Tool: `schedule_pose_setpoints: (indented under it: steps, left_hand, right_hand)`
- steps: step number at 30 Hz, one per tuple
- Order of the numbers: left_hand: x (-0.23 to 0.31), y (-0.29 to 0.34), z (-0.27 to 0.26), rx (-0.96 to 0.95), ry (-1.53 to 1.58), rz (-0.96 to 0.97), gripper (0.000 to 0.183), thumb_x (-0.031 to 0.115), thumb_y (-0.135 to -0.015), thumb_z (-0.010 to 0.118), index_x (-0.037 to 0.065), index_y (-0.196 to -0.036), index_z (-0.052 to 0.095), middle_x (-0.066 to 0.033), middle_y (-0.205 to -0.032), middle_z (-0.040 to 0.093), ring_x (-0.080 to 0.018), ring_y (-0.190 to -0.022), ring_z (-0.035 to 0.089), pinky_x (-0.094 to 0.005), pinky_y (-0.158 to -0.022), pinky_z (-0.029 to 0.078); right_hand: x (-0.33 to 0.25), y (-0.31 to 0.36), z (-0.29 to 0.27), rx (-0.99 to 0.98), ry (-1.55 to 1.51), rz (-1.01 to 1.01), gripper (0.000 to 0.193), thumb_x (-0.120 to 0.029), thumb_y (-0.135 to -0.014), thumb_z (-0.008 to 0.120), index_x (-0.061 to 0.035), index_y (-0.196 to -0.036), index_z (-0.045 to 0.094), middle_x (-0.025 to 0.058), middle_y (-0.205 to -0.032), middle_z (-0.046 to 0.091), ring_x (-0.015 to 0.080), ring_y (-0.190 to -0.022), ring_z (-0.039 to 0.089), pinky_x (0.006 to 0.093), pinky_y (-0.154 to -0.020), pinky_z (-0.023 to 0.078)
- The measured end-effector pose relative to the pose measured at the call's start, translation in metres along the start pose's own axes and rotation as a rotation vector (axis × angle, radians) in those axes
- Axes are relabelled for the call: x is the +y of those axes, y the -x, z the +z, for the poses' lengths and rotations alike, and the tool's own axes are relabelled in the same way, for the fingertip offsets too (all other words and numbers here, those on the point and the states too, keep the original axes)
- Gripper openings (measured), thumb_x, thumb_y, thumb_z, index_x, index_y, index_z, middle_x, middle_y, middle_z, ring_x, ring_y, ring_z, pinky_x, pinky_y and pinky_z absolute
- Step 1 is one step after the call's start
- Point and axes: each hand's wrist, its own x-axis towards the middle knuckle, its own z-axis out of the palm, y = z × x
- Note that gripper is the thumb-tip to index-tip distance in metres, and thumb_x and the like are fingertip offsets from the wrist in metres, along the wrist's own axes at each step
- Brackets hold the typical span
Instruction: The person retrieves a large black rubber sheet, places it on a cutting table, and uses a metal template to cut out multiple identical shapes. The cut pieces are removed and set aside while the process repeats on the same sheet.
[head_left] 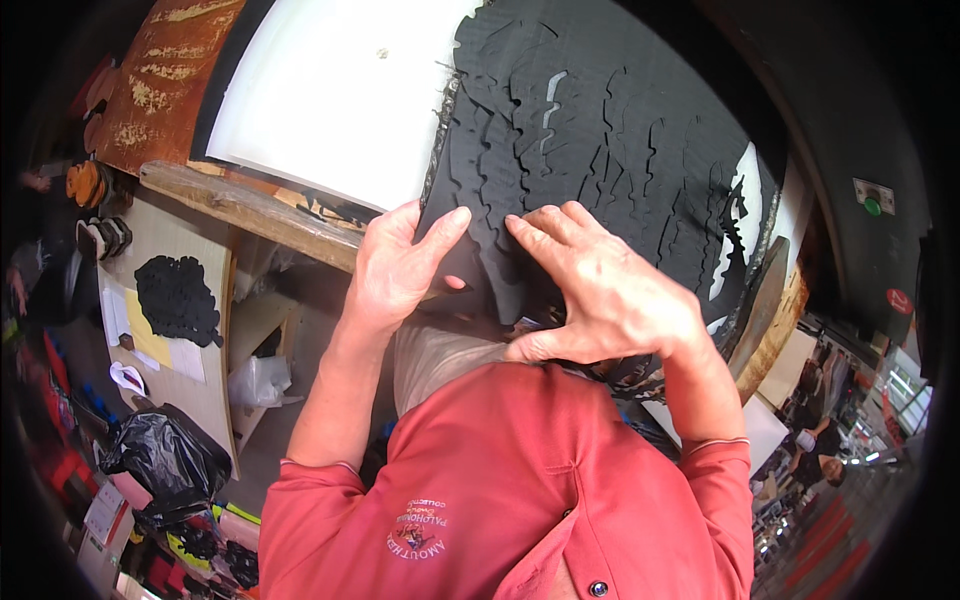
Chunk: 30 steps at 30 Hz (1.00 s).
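A large black sheet point(610, 140) with several cut-out shoe-sole shapes lies on a white cutting board point(340, 90). My left hand point(400, 265) grips the sheet's near edge, thumb on top. My right hand point(600, 285) presses its fingertips on the sheet just beside the left thumb, pinching at a cut piece. Both forearms come up from my red shirt at the bottom.
A wooden bench edge point(250, 205) runs under the board. At left a side table point(180, 330) carries a pile of black cut pieces point(178, 298) and papers. A black bin bag point(165, 460) stands below it. Another person point(820, 455) sits at lower right.
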Motion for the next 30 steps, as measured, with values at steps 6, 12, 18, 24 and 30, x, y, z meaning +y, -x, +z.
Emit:
schedule_pose_setpoints:
  steps: [6,12,18,24,30]
  left_hand:
    - [-0.006,-0.004,0.010,-0.042,0.137,0.123,0.036,0.037,-0.103,0.079,0.003,-0.114,0.074,0.0010,-0.094,0.071,-0.0055,-0.078,0.064,-0.0242,-0.062,0.060]
    - [-0.007,0.000,0.004,-0.058,0.116,0.050,0.033,0.031,-0.109,0.072,0.002,-0.123,0.075,-0.0031,-0.103,0.078,-0.0082,-0.087,0.069,-0.0287,-0.076,0.061]
    - [-0.006,-0.006,0.003,-0.057,0.054,0.172,0.030,0.021,-0.108,0.071,-0.002,-0.128,0.071,-0.0120,-0.114,0.079,-0.0195,-0.098,0.075,-0.0338,-0.091,0.059]
    - [-0.012,-0.002,0.025,0.441,-0.577,0.905,0.042,0.012,-0.100,0.076,-0.007,-0.137,0.067,-0.0245,-0.132,0.069,-0.0364,-0.120,0.070,-0.0422,-0.106,0.055]
    - [-0.014,0.001,0.058,0.043,-0.077,0.522,0.052,0.011,-0.096,0.082,-0.012,-0.138,0.064,-0.0244,-0.129,0.069,-0.0325,-0.103,0.076,-0.0376,-0.088,0.062]
  right_hand:
    - [-0.014,-0.020,0.036,0.204,0.210,0.129,0.087,-0.043,-0.086,0.087,0.0209,-0.138,0.057,0.0322,-0.117,0.066,0.0442,-0.106,0.067,0.0473,-0.096,0.057]
    - [-0.002,-0.019,0.057,0.531,-0.030,0.063,0.040,-0.011,-0.090,0.074,0.0135,-0.121,0.069,0.0278,-0.102,0.070,0.0444,-0.090,0.070,0.0498,-0.077,0.060]
    - [0.004,-0.013,0.053,0.531,-0.268,0.282,0.022,-0.007,-0.092,0.070,0.0036,-0.111,0.073,0.0212,-0.098,0.073,0.0402,-0.081,0.071,0.0458,-0.071,0.058]
    - [0.018,-0.006,0.037,0.413,-0.593,0.505,0.025,-0.022,-0.101,0.070,0.0018,-0.101,0.075,0.0111,-0.080,0.070,0.0140,-0.075,0.064,0.0329,-0.068,0.051]
    - [0.035,-0.011,0.039,0.362,-0.773,0.416,0.028,-0.027,-0.105,0.069,-0.0009,-0.110,0.079,-0.0012,-0.084,0.072,0.0063,-0.079,0.058,0.0286,-0.073,0.049]
